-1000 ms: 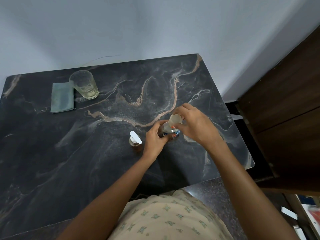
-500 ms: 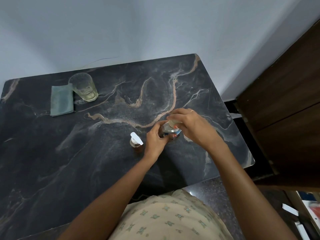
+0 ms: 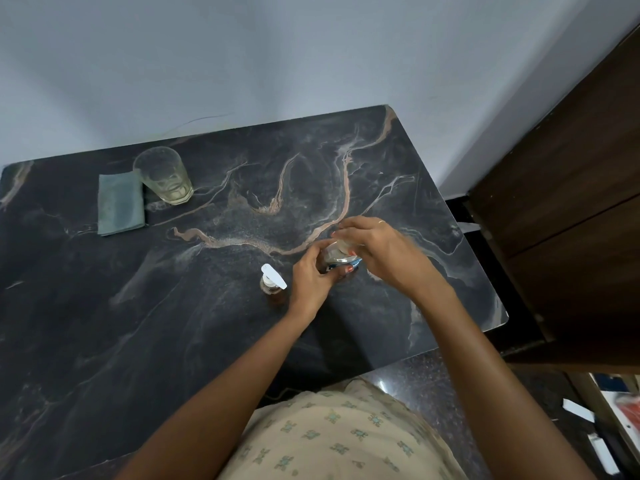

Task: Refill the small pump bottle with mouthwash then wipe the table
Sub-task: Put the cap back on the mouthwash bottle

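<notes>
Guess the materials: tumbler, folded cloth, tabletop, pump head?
Tumbler: clear glass by the look, see-through with a thick faceted base; could be hard plastic. Cloth: soft fabric, matte grey-green, folded flat. Table: polished stone or stone-look laminate, dark, veined, faintly glossy. Pump head: white opaque plastic, probably.

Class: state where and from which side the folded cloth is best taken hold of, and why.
Pinch the folded cloth at its near left corner, coming from above: it lies flat, and the glass stands beside its far right edge.

Black veined marble table [image 3: 104, 323], grey-green cloth [image 3: 120, 204], floral beige garment [image 3: 332, 441]
</notes>
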A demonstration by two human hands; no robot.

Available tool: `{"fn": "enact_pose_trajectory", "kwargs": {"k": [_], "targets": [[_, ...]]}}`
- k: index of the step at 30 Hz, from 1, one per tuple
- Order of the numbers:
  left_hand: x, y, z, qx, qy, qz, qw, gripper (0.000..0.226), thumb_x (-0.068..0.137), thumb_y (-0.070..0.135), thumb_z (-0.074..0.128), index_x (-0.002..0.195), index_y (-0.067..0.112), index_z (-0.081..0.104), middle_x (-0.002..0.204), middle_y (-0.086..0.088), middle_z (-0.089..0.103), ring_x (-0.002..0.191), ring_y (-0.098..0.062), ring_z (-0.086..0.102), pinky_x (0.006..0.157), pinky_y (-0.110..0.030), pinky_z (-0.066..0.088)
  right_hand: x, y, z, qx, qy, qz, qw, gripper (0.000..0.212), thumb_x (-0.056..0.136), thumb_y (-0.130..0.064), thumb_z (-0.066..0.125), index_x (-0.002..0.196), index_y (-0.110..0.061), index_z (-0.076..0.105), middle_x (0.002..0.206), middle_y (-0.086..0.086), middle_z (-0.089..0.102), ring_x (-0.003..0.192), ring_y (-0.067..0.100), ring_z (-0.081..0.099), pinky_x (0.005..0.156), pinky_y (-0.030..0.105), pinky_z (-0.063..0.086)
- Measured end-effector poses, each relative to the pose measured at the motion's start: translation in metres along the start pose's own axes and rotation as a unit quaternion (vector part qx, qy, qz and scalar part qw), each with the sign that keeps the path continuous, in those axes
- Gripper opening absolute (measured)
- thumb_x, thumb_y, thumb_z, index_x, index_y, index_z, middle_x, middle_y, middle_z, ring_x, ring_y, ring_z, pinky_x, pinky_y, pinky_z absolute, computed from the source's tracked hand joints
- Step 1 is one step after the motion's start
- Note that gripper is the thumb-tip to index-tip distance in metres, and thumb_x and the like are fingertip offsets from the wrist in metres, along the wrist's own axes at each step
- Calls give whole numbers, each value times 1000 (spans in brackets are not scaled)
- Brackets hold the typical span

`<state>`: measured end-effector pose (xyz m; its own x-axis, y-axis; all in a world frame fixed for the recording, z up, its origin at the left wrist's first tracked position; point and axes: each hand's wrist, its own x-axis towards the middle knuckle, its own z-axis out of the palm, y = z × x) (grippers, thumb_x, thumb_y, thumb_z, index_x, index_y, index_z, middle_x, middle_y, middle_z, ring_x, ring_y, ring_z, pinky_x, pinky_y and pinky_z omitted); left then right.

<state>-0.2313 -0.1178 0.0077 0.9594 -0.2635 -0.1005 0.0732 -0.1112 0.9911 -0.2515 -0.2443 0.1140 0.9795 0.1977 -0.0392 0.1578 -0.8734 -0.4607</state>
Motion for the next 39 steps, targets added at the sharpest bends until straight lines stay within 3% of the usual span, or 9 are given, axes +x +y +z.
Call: {"fn": "enact_pose_trajectory", "kwargs": {"k": [6, 12, 17, 21, 24, 32, 36, 39], "targets": [[-3, 4, 2, 14, 20, -1, 1000, 44, 64, 14, 80, 97, 31, 56, 86, 20, 62, 80, 13, 59, 71, -4, 43, -1, -4, 10, 1, 52, 21, 998, 30, 85, 2, 55, 113, -8, 60, 115, 8, 59, 97, 29, 52, 80, 42, 49], [-4, 7, 3, 12, 18, -4, 1000, 43, 64, 15, 80, 99, 26, 57, 86, 19, 62, 80, 12, 59, 71, -5, 43, -2, -6, 16, 21, 97, 37, 994, 33, 80, 5, 59, 112, -5, 61, 114, 10, 60, 97, 31, 54, 83, 38, 47], [-7, 11, 1, 12, 13, -14, 1000, 47, 66, 15, 79, 95, 43, 54, 89, 20, 63, 85, 7, 60, 73, -6, 44, -8, -5, 22, 72, 136, 57, 986, 36, 79, 5, 60, 114, -4, 59, 114, 12, 59, 102, 27, 56, 81, 21, 40], [-8, 16, -1, 4, 5, -6, 1000, 54, 68, 9, 77, 110, 35, 55, 104, 18, 61, 98, 6, 58, 82, -8, 44, -10, -4, 26, 94, 153, 83, 980, 40, 77, 3, 64, 116, -4, 57, 115, 12, 58, 103, 22, 56, 81, 9, 34], [-9, 24, -2, -3, 4, 7, 1000, 59, 69, 5, 75, 120, 25, 53, 116, 8, 61, 109, -4, 57, 89, -15, 45, -9, -4, 26, 111, 157, 86, 977, 38, 78, 1, 65, 115, -5, 58, 114, 11, 59, 101, 21, 57, 82, 10, 36], [-19, 57, -6, -49, -3, 24, 999, 58, 72, 1, 71, 114, 35, 50, 123, 9, 57, 119, -1, 49, 103, -27, 39, -7, -8, 19, 162, 178, 103, 965, 28, 85, -15, 62, 112, -12, 61, 111, 2, 60, 98, 11, 57, 85, 23, 46], [-12, 75, -24, -56, -25, 35, 998, 53, 72, 1, 72, 110, 32, 52, 113, 20, 56, 110, 10, 51, 96, -14, 40, 6, -10, 10, 168, 192, 99, 962, 25, 85, -15, 62, 109, -10, 62, 106, 4, 62, 91, 9, 57, 82, 17, 45], [-2, 82, -49, -34, -6, 47, 998, 46, 73, 8, 73, 111, 28, 54, 112, 15, 59, 106, 12, 52, 87, -3, 37, 23, -12, 2, 163, 173, 91, 967, 22, 84, -14, 63, 107, -11, 64, 104, 4, 63, 90, 9, 56, 82, 20, 46]]}}
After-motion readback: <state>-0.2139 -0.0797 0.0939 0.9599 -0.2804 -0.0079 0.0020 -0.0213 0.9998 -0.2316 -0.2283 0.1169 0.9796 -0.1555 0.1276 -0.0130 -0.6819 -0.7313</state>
